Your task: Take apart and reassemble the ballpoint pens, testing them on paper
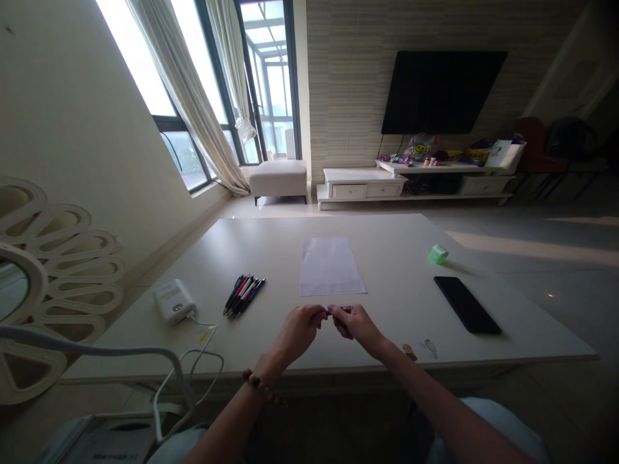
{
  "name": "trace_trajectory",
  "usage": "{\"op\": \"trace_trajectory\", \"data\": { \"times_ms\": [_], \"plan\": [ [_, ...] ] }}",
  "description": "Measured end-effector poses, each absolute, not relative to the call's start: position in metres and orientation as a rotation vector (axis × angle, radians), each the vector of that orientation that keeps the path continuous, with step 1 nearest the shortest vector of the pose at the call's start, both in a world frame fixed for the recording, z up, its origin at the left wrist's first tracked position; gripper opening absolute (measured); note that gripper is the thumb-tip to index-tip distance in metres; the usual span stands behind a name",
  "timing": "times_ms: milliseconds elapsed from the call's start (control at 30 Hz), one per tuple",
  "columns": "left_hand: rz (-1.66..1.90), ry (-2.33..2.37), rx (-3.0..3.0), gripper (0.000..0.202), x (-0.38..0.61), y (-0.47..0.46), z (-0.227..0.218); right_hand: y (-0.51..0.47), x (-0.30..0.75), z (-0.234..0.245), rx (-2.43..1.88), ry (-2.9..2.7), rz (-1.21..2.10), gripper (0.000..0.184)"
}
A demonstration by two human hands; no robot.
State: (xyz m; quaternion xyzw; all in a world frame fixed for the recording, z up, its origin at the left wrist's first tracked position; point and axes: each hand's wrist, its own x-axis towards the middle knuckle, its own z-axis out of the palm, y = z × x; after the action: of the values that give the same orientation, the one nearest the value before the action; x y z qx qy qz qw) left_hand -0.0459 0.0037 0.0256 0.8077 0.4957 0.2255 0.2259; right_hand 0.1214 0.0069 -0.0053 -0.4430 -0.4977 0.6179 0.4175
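Just in front of the sheets of white paper (331, 265), my two hands meet above the table's near half. My right hand (356, 327) is closed around a slim dark pen (346, 309), mostly covered by the fingers. The fingertips of my left hand (300, 325) pinch the pen's left end. Whether the pen is whole or in parts cannot be made out. A bunch of several pens (244, 296) with dark grips lies on the table to the left of my left hand.
On the white table (387, 248), a white power bank (175, 301) with a cable stands left. A black phone (467, 305) and a small green-and-white box (438, 254) are on the right. A small cartoon figure (409, 352) and a clear plastic piece (429, 348) lie near the front edge.
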Motion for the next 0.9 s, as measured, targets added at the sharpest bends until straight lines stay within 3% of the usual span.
{"op": "trace_trajectory", "data": {
  "times_ms": [200,333,900],
  "plan": [
    [0.654,1.396,2.322,0.026,-0.052,0.006,0.032,0.016,0.129,-0.001,-1.152,-1.411,1.537,0.047],
    [0.629,1.417,2.356,0.024,-0.051,0.005,0.028,0.016,0.127,-0.003,-1.123,-1.448,1.407,0.040],
    [0.593,1.426,2.406,0.025,-0.050,0.005,0.022,0.019,0.126,-0.012,-1.149,-1.420,1.463,0.041]
  ]
}}
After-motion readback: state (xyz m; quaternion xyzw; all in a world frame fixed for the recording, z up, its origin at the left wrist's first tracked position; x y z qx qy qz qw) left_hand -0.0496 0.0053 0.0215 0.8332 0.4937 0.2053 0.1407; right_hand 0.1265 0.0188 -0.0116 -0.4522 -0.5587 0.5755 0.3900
